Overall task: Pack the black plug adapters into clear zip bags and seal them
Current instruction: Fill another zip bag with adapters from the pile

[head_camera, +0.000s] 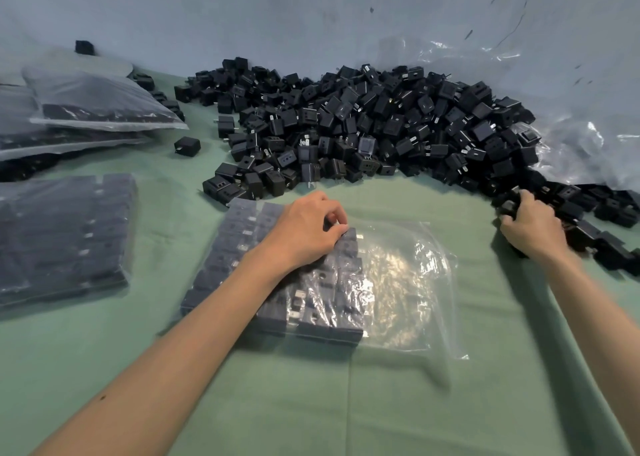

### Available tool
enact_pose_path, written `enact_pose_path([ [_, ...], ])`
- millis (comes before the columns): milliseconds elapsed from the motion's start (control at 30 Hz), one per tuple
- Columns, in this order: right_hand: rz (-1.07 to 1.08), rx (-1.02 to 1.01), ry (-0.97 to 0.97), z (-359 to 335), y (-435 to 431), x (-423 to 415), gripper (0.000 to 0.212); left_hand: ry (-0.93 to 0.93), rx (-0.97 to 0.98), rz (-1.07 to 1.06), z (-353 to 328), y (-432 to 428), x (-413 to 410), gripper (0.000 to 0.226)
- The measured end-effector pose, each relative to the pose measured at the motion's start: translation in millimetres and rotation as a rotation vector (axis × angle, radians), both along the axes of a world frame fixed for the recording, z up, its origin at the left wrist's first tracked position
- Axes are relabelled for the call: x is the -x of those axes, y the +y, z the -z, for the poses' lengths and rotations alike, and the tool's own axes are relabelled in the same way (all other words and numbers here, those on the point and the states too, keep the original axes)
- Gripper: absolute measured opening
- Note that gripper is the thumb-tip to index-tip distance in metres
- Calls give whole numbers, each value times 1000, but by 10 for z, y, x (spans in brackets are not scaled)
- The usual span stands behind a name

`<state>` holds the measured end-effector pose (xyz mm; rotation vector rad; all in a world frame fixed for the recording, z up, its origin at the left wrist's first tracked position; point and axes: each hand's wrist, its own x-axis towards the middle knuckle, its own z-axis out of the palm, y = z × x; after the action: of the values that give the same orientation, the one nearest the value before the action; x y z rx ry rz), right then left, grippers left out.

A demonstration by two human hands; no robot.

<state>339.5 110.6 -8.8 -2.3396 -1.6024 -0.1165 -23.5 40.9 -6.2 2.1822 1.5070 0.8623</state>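
Note:
A clear zip bag (pixel 408 289) lies in front of me on the green cloth, its left part filled with rows of black plug adapters (pixel 242 248) and its right part empty. My left hand (pixel 304 230) rests on the filled part, fingers curled and pinching the plastic at the top of the last row. My right hand (pixel 530 227) is at the right end of the big heap of loose black adapters (pixel 363 126), its fingers curled round a few adapters (pixel 509 206).
A filled bag (pixel 62 237) lies flat at the left, with more filled bags (pixel 97 102) stacked behind it. A single adapter (pixel 187 146) sits apart from the heap. Crumpled clear plastic (pixel 588 144) lies at the right against the blue-grey wall.

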Motion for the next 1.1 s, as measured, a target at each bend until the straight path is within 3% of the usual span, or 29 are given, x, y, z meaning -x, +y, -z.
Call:
enact_pose_path([
  [133, -52, -252, 68, 35, -218, 237, 38, 15, 0, 3, -18, -3, -5, 6],
  [233, -158, -479, 307, 41, -366, 473, 28, 17, 1, 5, -13, -4, -6, 6],
  [300, -241, -470, 592, 8, -448, 662, 16, 19, 0, 5, -5, -6, -7, 6],
  [367, -371, -244, 889, -53, -510, 768, 10, 21, -5, 5, -2, -4, -7, 6],
  [433, -516, 91, 1022, -139, -571, 780, 7, 24, -7, 4, 3, 3, -4, 7],
  [633, -738, 766, 898, -262, -694, 776, 19, 25, -20, 4, 18, 12, 1, 7],
  [800, -923, 898, 883, -280, -754, 914, 56, 14, -16, 4, 15, 15, 0, 6],
  [867, -888, 801, 866, -244, -782, 990, 51, 14, -21, 3, 16, 15, 0, 5],
  [967, -847, 480, 955, -133, -788, 1217, 42, 9, -30, -9, 24, 17, 1, 10],
  [1100, -965, -76, 608, 45, -824, 1567, 27, 14, -27, -22, 23, 6, -6, 23],
])
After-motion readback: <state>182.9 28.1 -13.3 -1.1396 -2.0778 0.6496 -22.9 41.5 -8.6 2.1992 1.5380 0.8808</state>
